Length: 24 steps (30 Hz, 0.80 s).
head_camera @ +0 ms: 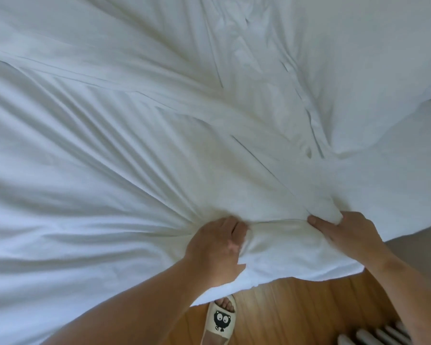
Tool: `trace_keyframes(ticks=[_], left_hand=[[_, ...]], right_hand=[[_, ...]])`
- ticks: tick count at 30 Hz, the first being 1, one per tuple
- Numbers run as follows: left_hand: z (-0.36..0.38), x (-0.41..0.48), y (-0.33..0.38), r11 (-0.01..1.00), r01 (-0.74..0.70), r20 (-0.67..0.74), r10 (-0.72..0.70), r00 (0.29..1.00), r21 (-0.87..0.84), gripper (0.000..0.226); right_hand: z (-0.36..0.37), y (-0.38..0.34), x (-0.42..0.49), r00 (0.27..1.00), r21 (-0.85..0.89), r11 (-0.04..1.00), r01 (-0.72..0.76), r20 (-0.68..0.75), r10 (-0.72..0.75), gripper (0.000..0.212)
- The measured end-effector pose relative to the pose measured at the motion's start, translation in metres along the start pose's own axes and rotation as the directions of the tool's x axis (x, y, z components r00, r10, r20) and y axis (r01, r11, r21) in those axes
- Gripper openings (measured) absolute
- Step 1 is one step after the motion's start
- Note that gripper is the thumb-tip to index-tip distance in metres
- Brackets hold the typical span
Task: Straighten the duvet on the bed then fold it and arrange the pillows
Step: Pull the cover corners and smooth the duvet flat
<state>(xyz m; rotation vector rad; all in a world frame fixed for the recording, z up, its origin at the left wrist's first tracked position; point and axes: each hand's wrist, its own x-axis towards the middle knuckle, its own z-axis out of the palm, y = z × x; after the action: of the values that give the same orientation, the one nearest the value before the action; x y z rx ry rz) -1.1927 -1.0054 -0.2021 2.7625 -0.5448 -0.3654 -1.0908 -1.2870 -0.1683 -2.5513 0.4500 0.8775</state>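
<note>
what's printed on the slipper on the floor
Black big-eyed cartoon face on the cream slipper, head view.

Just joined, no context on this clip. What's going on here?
A person stands at the side of a bed on a brown wooden floor, wearing a cream slipper with a black cartoon face. Both hands grip the near edge of the white fabric duvet. The left hand holds a bunch of cloth and the right hand pinches a fold beside it. The duvet is heavily creased, with wrinkles fanning out from the left hand. It is not yet straightened or folded.
</note>
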Motion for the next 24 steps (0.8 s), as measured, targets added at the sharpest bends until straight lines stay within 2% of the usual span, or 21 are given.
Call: trace_keyframes(ticks=[2, 4, 7, 10, 12, 13, 14, 16, 17, 18, 19, 21, 24], left_hand=[[-0.008, -0.015, -0.008, 0.997, 0.002, -0.005, -0.002, 1.000, -0.076, 0.080], [-0.016, -0.041, -0.028, 0.992, 0.050, -0.025, -0.053, 0.998, -0.115, 0.080], [-0.019, -0.109, -0.078, 0.985, 0.171, -0.152, -0.171, 0.973, -0.015, 0.059], [-0.015, -0.190, -0.126, 0.915, 0.395, -0.203, -0.374, 0.905, 0.078, 0.057], [-0.017, -0.237, -0.150, 0.811, 0.576, -0.166, -0.557, 0.814, 0.104, 0.064], [-0.018, -0.258, -0.162, 0.736, 0.667, -0.128, -0.655, 0.744, 0.117, 0.069], [-0.019, -0.279, -0.172, 0.638, 0.761, -0.094, -0.756, 0.648, 0.116, 0.074], [-0.017, -0.312, -0.188, 0.383, 0.922, -0.037, -0.922, 0.385, 0.054, 0.085], [-0.014, -0.323, -0.192, 0.265, 0.964, -0.024, -0.964, 0.265, 0.009, 0.092], [-0.010, -0.328, -0.193, 0.193, 0.981, -0.015, -0.981, 0.193, -0.024, 0.097], [-0.005, -0.330, -0.192, 0.167, 0.985, -0.013, -0.986, 0.167, -0.039, 0.100], [0.006, -0.329, -0.189, 0.167, 0.985, -0.011, -0.986, 0.166, -0.050, 0.102], [0.012, -0.328, -0.188, 0.190, 0.980, -0.048, -0.981, 0.187, -0.067, 0.100]], right_hand=[[-0.014, -0.018, 0.008, 0.999, -0.017, 0.999, 0.048, -0.004, -0.048, 0.057], [-0.022, -0.036, 0.011, 0.993, 0.063, 0.991, 0.116, -0.011, -0.115, 0.072], [-0.012, -0.052, 0.006, 0.993, 0.192, 0.975, 0.116, 0.002, -0.119, 0.072], [0.009, -0.055, -0.001, 0.994, 0.279, 0.958, 0.071, 0.058, -0.090, 0.061], [0.018, -0.055, -0.002, 0.998, 0.235, 0.971, 0.034, 0.035, -0.043, 0.064], [0.021, -0.058, -0.005, 1.000, 0.218, 0.976, 0.023, 0.015, -0.026, 0.070], [0.022, -0.060, -0.007, 1.000, 0.201, 0.979, 0.009, 0.005, -0.010, 0.079], [0.029, -0.047, 0.001, 0.998, 0.173, 0.985, 0.021, -0.062, -0.010, 0.099], [0.035, -0.037, 0.009, 0.995, 0.193, 0.980, 0.035, -0.101, -0.015, 0.103], [0.039, -0.037, 0.006, 0.989, 0.201, 0.977, 0.070, -0.145, -0.041, 0.097], [0.042, -0.045, -0.004, 0.982, 0.171, 0.981, 0.091, -0.179, -0.060, 0.085], [0.046, -0.062, -0.023, 0.962, 0.099, 0.985, 0.140, -0.248, -0.112, 0.068], [0.035, -0.043, -0.027, 0.953, -0.010, 0.988, 0.155, -0.263, -0.152, 0.068]])
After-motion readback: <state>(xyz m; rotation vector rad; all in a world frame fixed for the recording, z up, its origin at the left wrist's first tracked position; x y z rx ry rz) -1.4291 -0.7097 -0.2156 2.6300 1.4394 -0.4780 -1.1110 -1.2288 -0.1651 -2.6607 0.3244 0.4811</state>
